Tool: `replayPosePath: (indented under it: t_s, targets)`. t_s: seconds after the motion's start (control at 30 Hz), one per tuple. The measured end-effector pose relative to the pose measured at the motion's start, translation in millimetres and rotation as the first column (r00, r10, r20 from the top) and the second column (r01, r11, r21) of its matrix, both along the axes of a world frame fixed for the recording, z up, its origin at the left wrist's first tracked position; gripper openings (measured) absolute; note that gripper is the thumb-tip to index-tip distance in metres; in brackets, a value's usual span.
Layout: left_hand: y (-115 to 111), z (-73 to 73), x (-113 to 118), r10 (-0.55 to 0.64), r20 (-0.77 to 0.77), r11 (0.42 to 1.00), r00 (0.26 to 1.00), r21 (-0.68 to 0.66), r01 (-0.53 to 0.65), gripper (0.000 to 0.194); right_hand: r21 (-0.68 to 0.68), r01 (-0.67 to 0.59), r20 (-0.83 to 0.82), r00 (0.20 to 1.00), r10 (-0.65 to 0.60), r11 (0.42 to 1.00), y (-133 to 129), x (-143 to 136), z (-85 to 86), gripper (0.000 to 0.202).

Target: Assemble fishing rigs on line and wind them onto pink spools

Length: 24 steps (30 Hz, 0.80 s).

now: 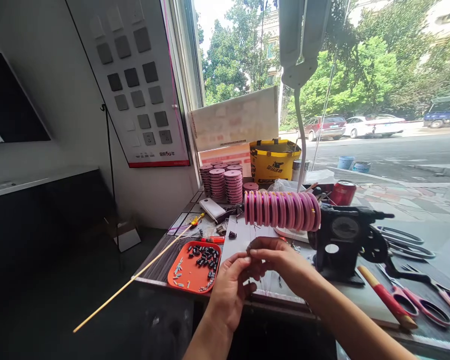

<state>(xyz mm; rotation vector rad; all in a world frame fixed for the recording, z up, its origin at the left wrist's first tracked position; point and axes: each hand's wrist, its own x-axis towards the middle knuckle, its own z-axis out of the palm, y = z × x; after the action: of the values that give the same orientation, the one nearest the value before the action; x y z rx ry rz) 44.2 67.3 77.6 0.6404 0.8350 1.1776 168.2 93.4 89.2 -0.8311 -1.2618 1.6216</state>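
My left hand (232,282) and my right hand (279,257) meet over the front of the table, thumbs and fingers pinched together. Whatever sits between the fingertips is too small to make out. Thin lines hang beneath the hands, with a small dark piece (280,282) dangling below my right hand. Just behind the hands, a row of pink spools (283,210) sits on the shaft of a black hand-cranked winder (345,240). Left of my left hand lies an orange tray (187,275) holding small black parts (208,257) and short pale tubes (178,267).
Stacks of pink spools (233,186) stand at the back beside a yellow bag (273,162). A long thin stick (131,281) juts past the table's left edge. Several scissors (422,305) and a red-wrapped rod (386,296) lie at right. A red can (342,192) stands behind the winder.
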Motion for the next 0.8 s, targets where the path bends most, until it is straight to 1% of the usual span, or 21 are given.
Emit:
replayPosePath:
  t_s: [0.2, 0.33, 0.47, 0.63, 0.8]
  targets:
    - [-5.1, -0.6, -1.6, 0.023, 0.039, 1.000, 0.999, 0.018, -0.023, 0.006, 0.000, -0.033, 0.012, 0.999, 0.033, 0.999, -1.8, -2.9, 0.4, 0.021]
    - [-10.6, -5.1, -2.7, -0.001, 0.076, 0.999, 0.997, 0.032, -0.001, 0.003, 0.012, -0.011, 0.009, 1.000, 0.011, 1.000, -3.0, -3.0, 2.4, 0.024]
    - [-15.8, -10.7, -2.9, -0.026, 0.104, 1.000, 0.994, 0.005, 0.025, 0.008, 0.008, 0.013, -0.003, 1.000, -0.013, 1.000, -3.7, -1.8, 1.6, 0.025]
    - [-16.9, -15.8, -5.1, -0.061, 0.134, 0.998, 0.989, 0.003, 0.062, 0.008, -0.012, 0.004, -0.038, 0.999, -0.005, 1.000, -5.4, -1.2, -3.8, 0.024]
    - [-19.0, -16.7, -6.8, -0.036, 0.167, 0.998, 0.985, -0.047, 0.044, 0.003, -0.027, -0.011, -0.087, 0.996, 0.008, 1.000, -7.6, -0.6, -12.1, 0.022]
